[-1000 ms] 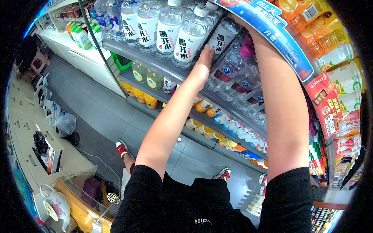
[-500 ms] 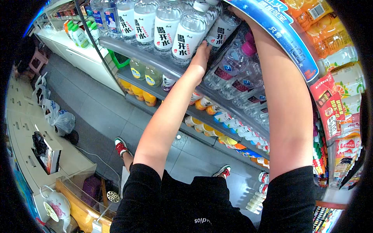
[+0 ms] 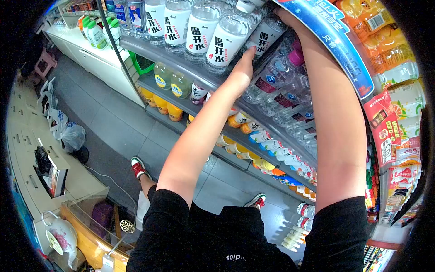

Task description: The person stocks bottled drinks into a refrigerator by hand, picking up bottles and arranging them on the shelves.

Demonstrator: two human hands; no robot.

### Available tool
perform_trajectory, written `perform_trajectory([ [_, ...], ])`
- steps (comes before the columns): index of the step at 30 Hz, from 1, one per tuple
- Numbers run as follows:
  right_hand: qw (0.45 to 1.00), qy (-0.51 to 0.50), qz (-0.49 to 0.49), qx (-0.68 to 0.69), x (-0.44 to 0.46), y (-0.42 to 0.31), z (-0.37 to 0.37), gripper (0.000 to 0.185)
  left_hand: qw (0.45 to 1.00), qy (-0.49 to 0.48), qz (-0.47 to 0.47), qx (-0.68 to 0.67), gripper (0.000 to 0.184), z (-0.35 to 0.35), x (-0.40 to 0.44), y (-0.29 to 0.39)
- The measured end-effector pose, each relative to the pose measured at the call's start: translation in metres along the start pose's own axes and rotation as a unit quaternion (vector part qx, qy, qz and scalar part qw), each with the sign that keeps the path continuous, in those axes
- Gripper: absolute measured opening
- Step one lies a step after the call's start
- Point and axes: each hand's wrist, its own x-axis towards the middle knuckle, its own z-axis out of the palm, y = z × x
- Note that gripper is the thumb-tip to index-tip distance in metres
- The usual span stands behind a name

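Both arms reach up to a shelf of clear water bottles with white labels. My left hand (image 3: 244,68) is at the shelf's front edge, touching the lower part of a tilted bottle (image 3: 267,37); its fingers are partly hidden behind the thumb side. My right hand (image 3: 285,18) is at the top of that same bottle, mostly hidden by the blue sign (image 3: 333,41). Left of them stands an upright bottle (image 3: 225,41) in the front row. To the right lie bottles with purple labels and a pink cap (image 3: 296,57).
Lower shelves (image 3: 190,119) hold orange and yellow drinks. Orange bottles and a red price card (image 3: 385,124) are at the right. A white counter (image 3: 86,61) stands at the upper left; plastic bags (image 3: 70,136) and a teapot (image 3: 63,235) are at the left.
The view has shifted slightly. My hands remain at the tilted bottle, which sits a little farther right in view, with my left thumb higher on its label.
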Motion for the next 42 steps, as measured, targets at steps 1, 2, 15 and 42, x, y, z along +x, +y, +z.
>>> perform_trajectory([
  [1, 1.0, 0.0, -0.001, -0.001, 0.001, 0.0, 0.0, 0.021, 1.0, 0.01, -0.01, 0.011, 0.075, 0.0, 0.001, 0.0],
  [2, 1.0, 0.001, -0.001, -0.002, 0.001, 0.0, 0.0, 0.021, 1.0, 0.01, -0.009, 0.011, 0.075, 0.0, 0.002, 0.001],
  [15, 1.0, 0.002, 0.0, -0.008, -0.001, 0.003, 0.001, 0.021, 0.999, 0.012, 0.023, -0.02, 0.075, 0.003, 0.012, -0.004],
  [42, 0.915, -0.043, -0.077, 0.393, -0.152, -0.055, -0.03, 0.033, 0.979, 0.167, 0.083, -0.083, 0.048, -0.055, -0.181, -0.038],
])
